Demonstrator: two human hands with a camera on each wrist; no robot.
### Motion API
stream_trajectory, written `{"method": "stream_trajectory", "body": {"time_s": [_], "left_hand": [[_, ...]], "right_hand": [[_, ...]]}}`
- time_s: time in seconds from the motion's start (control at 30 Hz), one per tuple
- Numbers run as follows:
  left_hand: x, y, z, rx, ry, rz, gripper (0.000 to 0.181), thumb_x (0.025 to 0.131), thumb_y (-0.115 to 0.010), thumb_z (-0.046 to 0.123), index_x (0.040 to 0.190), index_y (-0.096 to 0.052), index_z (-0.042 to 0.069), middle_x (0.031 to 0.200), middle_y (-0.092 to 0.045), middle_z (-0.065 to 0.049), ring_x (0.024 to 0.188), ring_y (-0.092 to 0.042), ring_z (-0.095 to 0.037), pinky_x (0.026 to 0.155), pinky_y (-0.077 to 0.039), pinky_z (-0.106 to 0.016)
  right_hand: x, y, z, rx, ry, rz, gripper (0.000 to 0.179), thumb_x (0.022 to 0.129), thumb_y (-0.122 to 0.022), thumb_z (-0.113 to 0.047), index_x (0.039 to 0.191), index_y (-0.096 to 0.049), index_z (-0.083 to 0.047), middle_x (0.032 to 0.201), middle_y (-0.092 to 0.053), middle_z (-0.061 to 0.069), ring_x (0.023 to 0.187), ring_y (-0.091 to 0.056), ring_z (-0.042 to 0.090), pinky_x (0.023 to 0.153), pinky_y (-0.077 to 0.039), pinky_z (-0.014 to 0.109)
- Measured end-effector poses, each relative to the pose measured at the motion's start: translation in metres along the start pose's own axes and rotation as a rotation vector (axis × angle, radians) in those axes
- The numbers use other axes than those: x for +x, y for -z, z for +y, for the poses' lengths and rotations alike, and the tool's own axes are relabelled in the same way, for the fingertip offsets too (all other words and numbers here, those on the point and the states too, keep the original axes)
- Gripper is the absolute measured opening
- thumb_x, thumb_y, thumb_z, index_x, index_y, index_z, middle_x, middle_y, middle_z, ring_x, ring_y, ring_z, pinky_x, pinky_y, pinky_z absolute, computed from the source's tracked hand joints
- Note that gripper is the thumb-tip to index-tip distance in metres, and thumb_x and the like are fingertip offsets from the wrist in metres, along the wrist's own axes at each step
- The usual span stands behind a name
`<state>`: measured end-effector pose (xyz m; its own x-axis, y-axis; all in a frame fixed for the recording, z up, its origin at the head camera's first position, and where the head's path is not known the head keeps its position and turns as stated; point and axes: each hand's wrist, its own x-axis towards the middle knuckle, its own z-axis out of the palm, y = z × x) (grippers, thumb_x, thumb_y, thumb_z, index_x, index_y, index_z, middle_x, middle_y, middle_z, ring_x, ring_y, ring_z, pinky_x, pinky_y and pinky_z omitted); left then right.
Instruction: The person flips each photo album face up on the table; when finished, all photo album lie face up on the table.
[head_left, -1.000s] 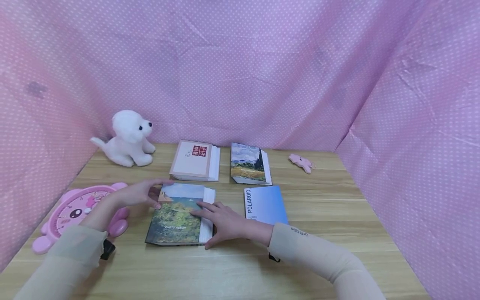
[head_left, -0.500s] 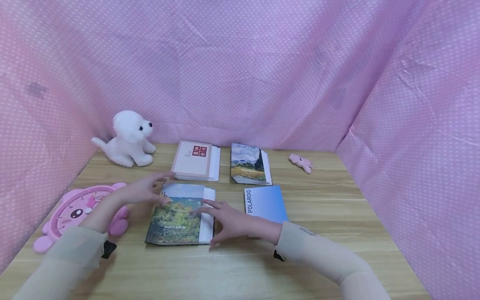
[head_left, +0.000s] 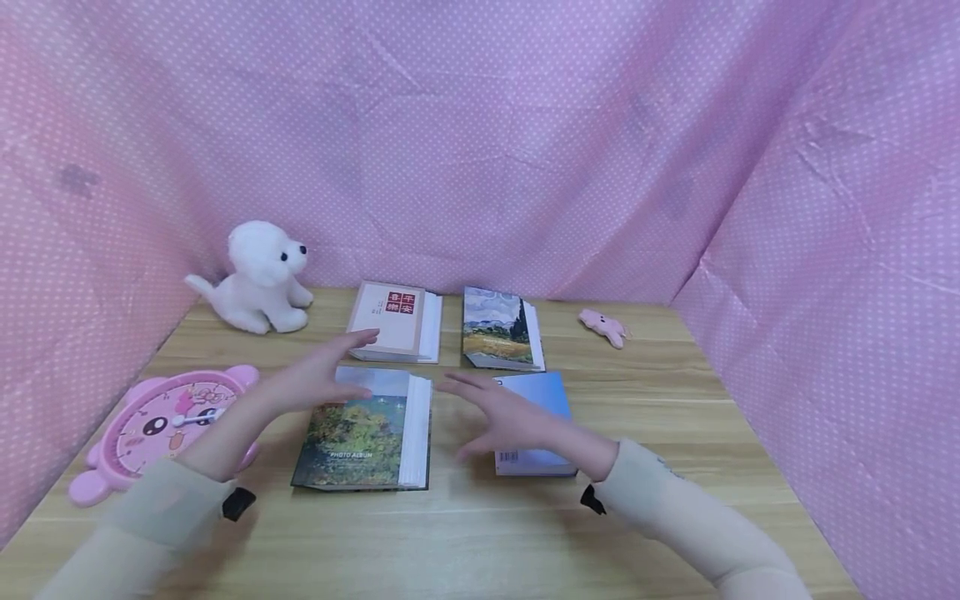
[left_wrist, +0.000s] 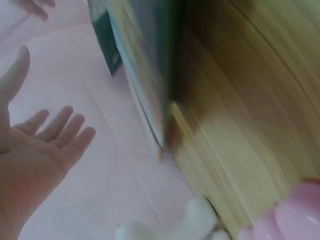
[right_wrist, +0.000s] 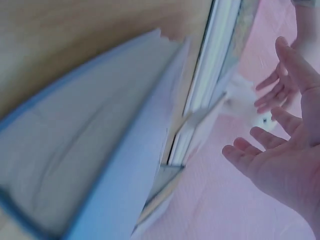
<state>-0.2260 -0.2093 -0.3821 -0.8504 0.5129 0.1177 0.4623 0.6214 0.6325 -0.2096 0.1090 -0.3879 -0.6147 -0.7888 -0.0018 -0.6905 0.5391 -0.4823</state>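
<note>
A photo album (head_left: 352,442) with a painted garden cover lies on the wooden table, its white page edges facing right. My left hand (head_left: 311,379) hovers over its upper left part, fingers extended and holding nothing. In the left wrist view, that hand (left_wrist: 45,145) shows an empty palm. To the right, a blue Polaroid album (head_left: 536,462) is partly covered by my right hand (head_left: 517,417), whose fingers are spread above it. The right wrist view shows the right hand (right_wrist: 280,155) with thumb apart from the fingers and the blue album (right_wrist: 125,165) beside it.
Behind lie a cream album (head_left: 386,325) with red characters and a landscape-painting album (head_left: 491,329). A white plush dog (head_left: 258,275) sits back left, a pink clock (head_left: 142,425) lies front left, and a small pink plush toy (head_left: 600,325) lies back right. Pink dotted curtains (head_left: 480,150) enclose the table.
Both hands have come away from the garden-cover album. The right hand has moved right, over the blue album; the left has shifted slightly right and up. The albums stay in place.
</note>
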Motion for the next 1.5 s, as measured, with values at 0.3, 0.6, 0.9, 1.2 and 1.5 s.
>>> {"method": "stream_trajectory", "body": {"time_s": [0.3,0.6,0.9,1.2,1.5], "left_hand": [[0.006,-0.020,0.034,0.029,0.019,0.062,0.089,0.078,-0.078,0.025,0.148,-0.026,0.005,0.149,-0.034,-0.018,0.134,-0.035,-0.038,0.109,-0.029,-0.055],[0.010,-0.051,0.062,0.044,0.030,0.095,0.090,0.078,-0.077,0.031,0.149,-0.026,0.010,0.151,-0.030,-0.015,0.138,-0.029,-0.035,0.110,-0.030,-0.052],[0.023,-0.080,0.081,0.044,-0.002,0.103,0.092,0.076,-0.078,0.035,0.148,-0.027,0.009,0.154,-0.026,-0.011,0.139,-0.027,-0.032,0.112,-0.027,-0.050],[0.038,-0.113,0.094,-0.009,0.011,0.082,0.096,0.072,-0.081,0.032,0.149,-0.026,0.014,0.156,-0.021,-0.005,0.140,-0.026,-0.028,0.111,-0.030,-0.045],[0.050,-0.140,0.100,-0.030,-0.003,0.029,0.097,0.072,-0.082,0.031,0.148,-0.028,0.009,0.155,-0.023,-0.011,0.140,-0.026,-0.030,0.112,-0.029,-0.046]], "right_hand": [[-0.022,0.022,0.018,0.030,-0.006,0.069,0.088,0.073,-0.081,-0.038,0.146,-0.036,-0.020,0.156,-0.023,0.002,0.142,-0.022,0.026,0.110,-0.031,0.050],[-0.044,0.037,0.045,0.043,0.006,0.153,0.082,0.071,-0.083,-0.025,0.142,-0.043,-0.018,0.150,-0.036,0.007,0.138,-0.031,0.026,0.109,-0.032,0.052],[-0.064,0.041,0.077,0.054,-0.067,0.205,0.082,0.072,-0.083,-0.025,0.142,-0.042,-0.014,0.150,-0.036,0.006,0.138,-0.032,0.030,0.110,-0.029,0.053],[-0.087,0.043,0.103,0.150,-0.149,0.213,0.087,0.074,-0.081,-0.029,0.145,-0.036,-0.013,0.150,-0.033,0.014,0.137,-0.032,0.034,0.108,-0.032,0.053],[-0.100,0.040,0.124,0.230,-0.129,0.142,0.100,0.069,-0.084,-0.031,0.149,-0.026,-0.014,0.154,-0.024,0.013,0.140,-0.024,0.033,0.109,-0.030,0.052]]}}
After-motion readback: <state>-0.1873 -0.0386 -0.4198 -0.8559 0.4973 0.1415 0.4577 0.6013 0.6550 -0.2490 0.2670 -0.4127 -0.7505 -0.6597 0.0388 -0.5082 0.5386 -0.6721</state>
